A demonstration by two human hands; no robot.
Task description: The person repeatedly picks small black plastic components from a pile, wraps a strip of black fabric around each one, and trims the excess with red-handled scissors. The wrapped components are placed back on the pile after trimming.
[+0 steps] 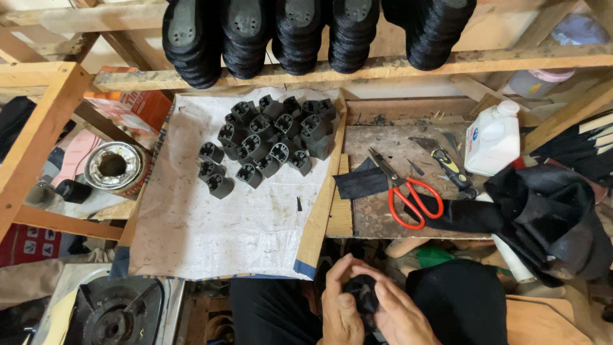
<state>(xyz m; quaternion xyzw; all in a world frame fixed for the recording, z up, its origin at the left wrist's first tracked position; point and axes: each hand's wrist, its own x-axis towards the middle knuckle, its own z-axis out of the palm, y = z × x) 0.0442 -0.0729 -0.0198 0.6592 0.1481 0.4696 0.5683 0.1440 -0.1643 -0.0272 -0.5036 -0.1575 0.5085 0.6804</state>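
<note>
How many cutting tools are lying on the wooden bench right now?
2: red-handled scissors at the bench's middle beside a black scrap, and a yellow-and-black utility knife just right of them, near the white jug. Others may be hidden under the black cloth.

Black shoe soles (246, 35) stand in stacks along the wooden shelf (511, 61) at the top. Red-handled scissors (405, 191) lie on the worn surface (383, 144), beside a yellow-and-black utility knife (450, 167) and a white plastic jug (493, 137). To the left sits a round metal tin (115, 166); below it, what may be a gas burner (112, 319).
</note>
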